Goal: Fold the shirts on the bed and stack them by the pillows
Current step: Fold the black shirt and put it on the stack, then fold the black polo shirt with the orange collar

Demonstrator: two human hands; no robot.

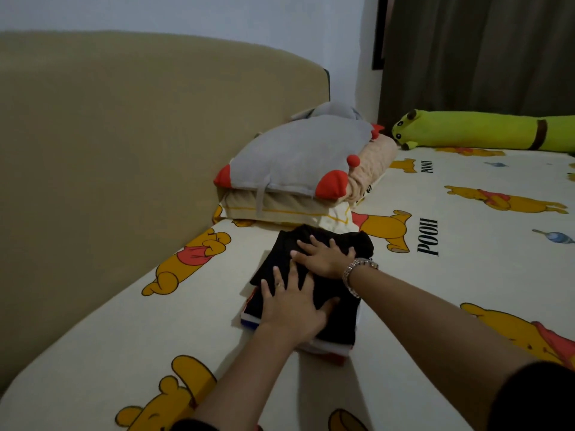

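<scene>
Left fingers spread flat, straight, pressing down on the near half of the black shirt. Right fingers likewise splayed and flat on the far half. Neither hand curls round anything; both press with open palms. Left hand nearer the camera, right hand just beyond it, a metal watch on the right wrist.

Black shirt is folded into a rough rectangle, top of the stack. Beneath it, edges of other folded pieces show at the near and left sides: white, blue, some red. Count of layers unclear, perhaps three or four; dim light and the arms hide much.

Stack sits on the bed, just in front of the pillows, almost touching the lowest one. A grey cushion with red corners tops the pillow pile. Green plush lies well apart at the far edge.

Progress, judged: the stack is placed where asked and the top shirt is being flattened. No loose shirts show on the visible sheet, so the task looks near its end, though the bed to the right and behind is out of view.
</scene>
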